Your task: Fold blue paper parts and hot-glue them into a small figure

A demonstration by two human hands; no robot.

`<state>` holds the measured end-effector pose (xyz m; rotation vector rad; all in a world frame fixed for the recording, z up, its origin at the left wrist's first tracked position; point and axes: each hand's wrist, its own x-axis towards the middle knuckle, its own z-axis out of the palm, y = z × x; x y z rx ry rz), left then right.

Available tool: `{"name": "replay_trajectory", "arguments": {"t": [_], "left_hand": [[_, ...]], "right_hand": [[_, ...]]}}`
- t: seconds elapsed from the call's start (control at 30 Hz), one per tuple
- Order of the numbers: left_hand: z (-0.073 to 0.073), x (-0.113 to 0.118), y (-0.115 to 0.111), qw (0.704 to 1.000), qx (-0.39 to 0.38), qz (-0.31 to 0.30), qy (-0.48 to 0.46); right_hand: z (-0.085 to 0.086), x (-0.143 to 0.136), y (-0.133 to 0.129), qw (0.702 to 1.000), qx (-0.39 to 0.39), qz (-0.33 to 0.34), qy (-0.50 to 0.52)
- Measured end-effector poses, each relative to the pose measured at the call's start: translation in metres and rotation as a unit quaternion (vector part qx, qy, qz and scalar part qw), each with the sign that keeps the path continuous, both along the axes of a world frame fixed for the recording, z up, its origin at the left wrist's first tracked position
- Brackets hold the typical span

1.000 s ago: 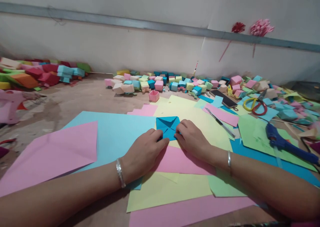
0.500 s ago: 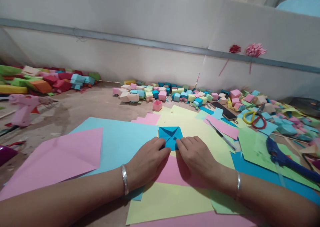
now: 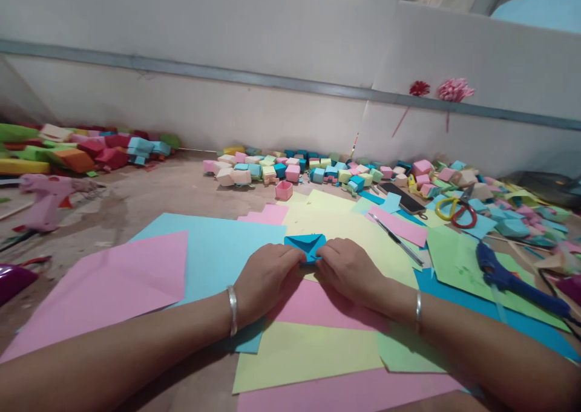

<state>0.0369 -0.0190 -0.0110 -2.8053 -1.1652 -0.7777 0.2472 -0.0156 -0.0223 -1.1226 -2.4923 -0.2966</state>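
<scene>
A small piece of folded blue paper lies over the yellow sheet in front of me, its flaps meeting toward the middle. My left hand is closed on its left near corner. At the right near corner, my right hand pinches the same paper between thumb and fingers. The near edge of the paper is partly hidden by my fingertips. Beneath my hands lie a pink sheet and a yellow sheet.
Folded paper boxes line the wall. A pink glue gun stands left; a blue glue gun lies right. Scissors, a craft knife and a phone are on the right. Light blue and pink sheets lie left.
The blue paper's near part has been folded up by both hands, so it looks shorter and its far flap stands out more. My hands have moved slightly farther forward.
</scene>
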Motion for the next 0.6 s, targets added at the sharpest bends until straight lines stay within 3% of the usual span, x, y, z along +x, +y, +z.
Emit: {"name": "replay_trajectory", "arguments": {"t": [0.13,0.27,0.6], "left_hand": [[0.000,-0.001,0.004,0.997,-0.053,0.020,-0.055],[0.001,0.000,0.007,0.989,-0.116,0.048,-0.080],[0.000,0.002,0.011,0.987,-0.135,0.059,-0.063]], "right_hand": [[0.003,0.000,0.004,0.993,-0.098,0.007,0.071],[0.004,0.001,0.005,0.963,-0.208,-0.032,0.168],[0.003,-0.001,-0.002,0.960,-0.215,-0.096,0.153]]}}
